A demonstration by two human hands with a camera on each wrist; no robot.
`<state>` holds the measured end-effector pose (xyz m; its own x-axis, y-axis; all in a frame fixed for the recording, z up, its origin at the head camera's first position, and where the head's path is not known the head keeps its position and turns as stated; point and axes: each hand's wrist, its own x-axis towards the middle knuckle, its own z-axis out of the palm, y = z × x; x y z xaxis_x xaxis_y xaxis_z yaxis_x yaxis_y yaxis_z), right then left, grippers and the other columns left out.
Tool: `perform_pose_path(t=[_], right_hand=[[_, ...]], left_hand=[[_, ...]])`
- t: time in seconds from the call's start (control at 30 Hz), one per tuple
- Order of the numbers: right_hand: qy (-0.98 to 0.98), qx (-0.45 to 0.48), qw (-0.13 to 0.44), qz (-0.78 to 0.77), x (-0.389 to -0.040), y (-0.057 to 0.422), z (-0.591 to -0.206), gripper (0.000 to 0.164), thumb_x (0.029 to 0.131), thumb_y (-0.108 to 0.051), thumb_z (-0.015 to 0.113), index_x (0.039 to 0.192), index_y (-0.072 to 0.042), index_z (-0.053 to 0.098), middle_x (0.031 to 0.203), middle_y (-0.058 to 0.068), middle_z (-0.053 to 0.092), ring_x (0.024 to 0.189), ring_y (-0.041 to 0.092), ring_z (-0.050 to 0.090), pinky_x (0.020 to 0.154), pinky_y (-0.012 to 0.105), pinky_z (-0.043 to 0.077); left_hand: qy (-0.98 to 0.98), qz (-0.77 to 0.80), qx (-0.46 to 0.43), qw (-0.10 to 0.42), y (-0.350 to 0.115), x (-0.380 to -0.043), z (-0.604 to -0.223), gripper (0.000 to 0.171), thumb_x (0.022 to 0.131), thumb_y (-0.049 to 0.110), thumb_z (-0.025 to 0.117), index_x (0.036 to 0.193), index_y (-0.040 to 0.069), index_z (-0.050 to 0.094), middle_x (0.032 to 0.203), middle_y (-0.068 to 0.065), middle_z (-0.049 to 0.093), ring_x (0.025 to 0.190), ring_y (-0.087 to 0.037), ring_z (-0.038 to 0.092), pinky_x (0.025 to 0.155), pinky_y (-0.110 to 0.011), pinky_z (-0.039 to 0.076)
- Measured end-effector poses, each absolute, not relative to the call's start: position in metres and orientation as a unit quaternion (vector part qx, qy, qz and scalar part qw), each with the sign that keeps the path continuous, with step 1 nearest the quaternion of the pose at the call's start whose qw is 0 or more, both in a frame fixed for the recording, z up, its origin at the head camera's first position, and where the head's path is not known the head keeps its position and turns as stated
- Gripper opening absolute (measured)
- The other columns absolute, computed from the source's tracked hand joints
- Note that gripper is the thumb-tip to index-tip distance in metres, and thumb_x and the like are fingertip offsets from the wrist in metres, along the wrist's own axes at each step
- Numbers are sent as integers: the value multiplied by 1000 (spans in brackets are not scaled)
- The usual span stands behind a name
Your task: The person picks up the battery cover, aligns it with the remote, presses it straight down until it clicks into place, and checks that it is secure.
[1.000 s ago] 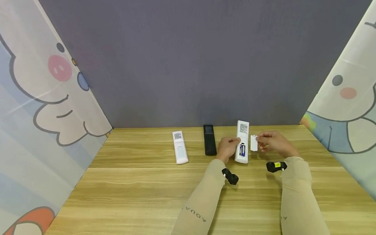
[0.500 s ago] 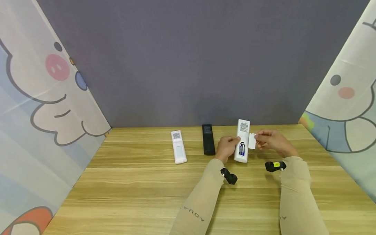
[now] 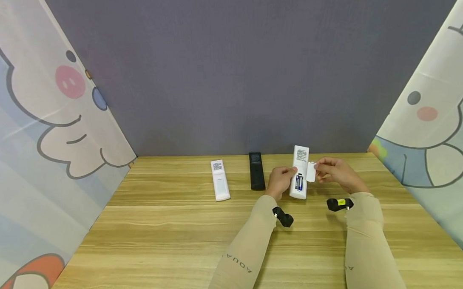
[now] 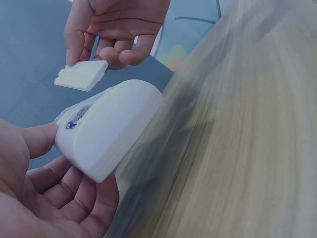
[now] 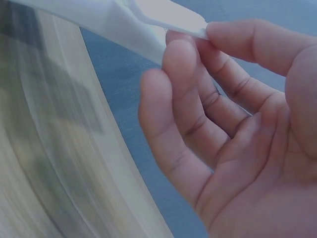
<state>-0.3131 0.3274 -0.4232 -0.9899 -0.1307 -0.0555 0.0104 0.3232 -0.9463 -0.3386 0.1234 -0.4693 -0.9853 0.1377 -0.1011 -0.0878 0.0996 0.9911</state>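
My left hand (image 3: 280, 182) grips a white remote control (image 3: 301, 157) by its left side, thumb on the edge and fingers beneath. Its back faces up, and two blue batteries (image 3: 299, 182) lie in the uncovered compartment. Between thumb and fingers my right hand (image 3: 336, 172) pinches a small white battery cover (image 3: 311, 172) just right of the remote. In the left wrist view the cover (image 4: 81, 75) is held over the far side of the remote (image 4: 111, 124), with a gap visible between them. The right wrist view shows the cover (image 5: 173, 16) at the fingertips, with the remote behind it.
A black remote (image 3: 257, 171) lies face down left of my left hand. Farther left is another white remote (image 3: 220, 181), back up, its cover on. A grey panel (image 3: 234, 76) stands along the wooden table's (image 3: 167, 240) back edge, with printed cloth (image 3: 427, 121) at both sides.
The battery cover has come left, nearer to the remote, in the right hand's pinch. The held remote has shifted slightly up in the head view, and the left hand keeps its grip.
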Motion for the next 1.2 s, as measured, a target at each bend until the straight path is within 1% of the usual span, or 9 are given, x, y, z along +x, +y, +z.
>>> perform_pose_path(t=[0.23, 0.43, 0.7, 0.97, 1.2], right_hand=[[808, -40, 55, -585, -311, 327, -422, 19, 105, -19, 58, 107, 0, 59, 84, -6, 62, 79, 8, 61, 75, 32, 61], [812, -44, 51, -580, -311, 327, -421, 22, 105, -20, 59, 109, 2, 60, 85, -6, 63, 78, 9, 61, 75, 33, 61], [814, -44, 54, -577, -311, 328, -422, 24, 104, -18, 60, 112, 5, 60, 87, -5, 65, 78, 10, 62, 75, 33, 61], [817, -50, 53, -572, -311, 328, -422, 23, 103, -20, 62, 110, 3, 62, 87, -5, 66, 78, 10, 63, 75, 33, 61], [816, -57, 50, -574, -311, 328, -421, 23, 103, -20, 64, 109, 2, 63, 88, -2, 68, 77, 12, 64, 75, 35, 62]], left_hand=[[735, 673, 12, 83, 123, -339, -469, 26, 101, 35, 66, 102, 13, 80, 90, 1, 72, 78, -12, 63, 71, -32, 52], [731, 676, 12, 86, 123, -339, -470, 27, 101, 35, 65, 103, 13, 80, 91, 1, 73, 79, -12, 64, 72, -33, 53], [736, 671, 8, 85, 124, -339, -469, 27, 100, 35, 66, 105, 13, 80, 95, 1, 74, 83, -12, 64, 78, -34, 55], [734, 674, 7, 84, 124, -339, -469, 26, 100, 34, 66, 105, 12, 80, 96, 1, 74, 83, -12, 64, 75, -32, 54], [729, 679, 11, 85, 123, -340, -470, 26, 100, 35, 66, 103, 13, 80, 95, 0, 73, 82, -12, 63, 76, -34, 54]])
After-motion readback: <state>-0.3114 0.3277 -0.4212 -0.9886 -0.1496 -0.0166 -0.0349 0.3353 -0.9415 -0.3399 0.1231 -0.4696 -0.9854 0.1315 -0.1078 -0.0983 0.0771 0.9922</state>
